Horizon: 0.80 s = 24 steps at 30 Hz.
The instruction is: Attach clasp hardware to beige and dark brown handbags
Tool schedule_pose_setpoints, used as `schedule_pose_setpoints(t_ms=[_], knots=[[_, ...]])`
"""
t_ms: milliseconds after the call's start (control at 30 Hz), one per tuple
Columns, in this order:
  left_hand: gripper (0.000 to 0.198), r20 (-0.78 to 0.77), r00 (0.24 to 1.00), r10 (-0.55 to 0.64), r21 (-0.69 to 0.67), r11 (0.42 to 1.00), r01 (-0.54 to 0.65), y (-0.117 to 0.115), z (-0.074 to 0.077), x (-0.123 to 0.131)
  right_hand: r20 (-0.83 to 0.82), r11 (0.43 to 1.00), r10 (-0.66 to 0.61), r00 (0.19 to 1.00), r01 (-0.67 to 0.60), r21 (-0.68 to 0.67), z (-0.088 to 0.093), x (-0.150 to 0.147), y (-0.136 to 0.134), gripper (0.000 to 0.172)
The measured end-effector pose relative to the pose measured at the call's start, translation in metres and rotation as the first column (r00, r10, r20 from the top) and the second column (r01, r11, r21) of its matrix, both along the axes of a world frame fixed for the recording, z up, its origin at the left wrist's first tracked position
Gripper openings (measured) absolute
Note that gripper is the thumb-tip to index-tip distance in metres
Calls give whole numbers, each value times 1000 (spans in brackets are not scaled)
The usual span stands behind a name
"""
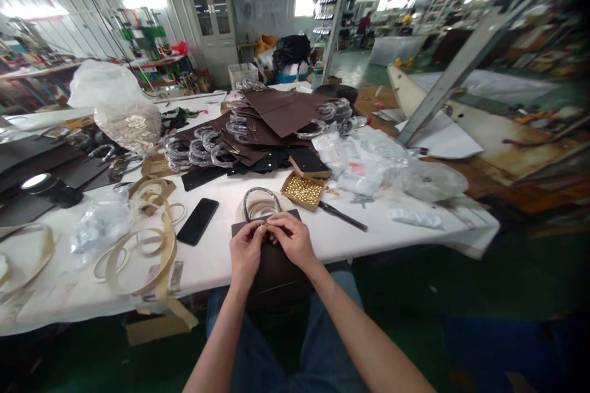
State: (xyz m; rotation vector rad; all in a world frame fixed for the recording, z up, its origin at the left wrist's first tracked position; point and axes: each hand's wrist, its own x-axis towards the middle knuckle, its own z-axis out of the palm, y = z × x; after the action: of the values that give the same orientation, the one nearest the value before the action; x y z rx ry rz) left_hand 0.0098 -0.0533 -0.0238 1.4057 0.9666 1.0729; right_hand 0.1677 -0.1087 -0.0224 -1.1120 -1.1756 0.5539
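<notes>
A dark brown bag piece (276, 270) with a plastic-wrapped loop handle (261, 198) lies at the table's near edge and hangs over my lap. My left hand (245, 252) and my right hand (291, 238) meet at its top edge. Both pinch a tiny gold fitting (263, 223) between their fingertips. Just behind my right hand stands a small open box of gold fittings (304, 190), with a dark knife-like tool (342, 216) lying to its right.
A black phone (198, 221) lies left of my hands, beside beige strap loops (138, 245). A heap of brown bag pieces (276, 116) with wrapped handles fills the table's middle. Clear plastic bags (369, 163) lie at right, and a lamp (46, 187) at left.
</notes>
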Motion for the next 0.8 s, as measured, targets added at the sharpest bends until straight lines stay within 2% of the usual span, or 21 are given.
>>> schedule_pose_setpoints(t_ms=[200, 533, 700, 800], knots=[[33, -4, 1000, -28, 32, 999, 28, 0, 6, -1, 20, 997, 58, 998, -57, -50, 5, -2, 0, 19], [32, -14, 1000, -6, 56, 998, 7, -1, 4, 1, 179, 1000, -23, 984, 22, 10, 6, -4, -2, 16], [37, -7, 1000, 17, 13, 1000, -17, -2, 1, -1, 34, 998, 43, 998, -42, -39, 2, 2, -1, 15], [39, -5, 1000, 5, -1, 1000, -5, -5, 8, -10, -9, 995, 71, 997, -71, -68, 1, 0, 0, 23]])
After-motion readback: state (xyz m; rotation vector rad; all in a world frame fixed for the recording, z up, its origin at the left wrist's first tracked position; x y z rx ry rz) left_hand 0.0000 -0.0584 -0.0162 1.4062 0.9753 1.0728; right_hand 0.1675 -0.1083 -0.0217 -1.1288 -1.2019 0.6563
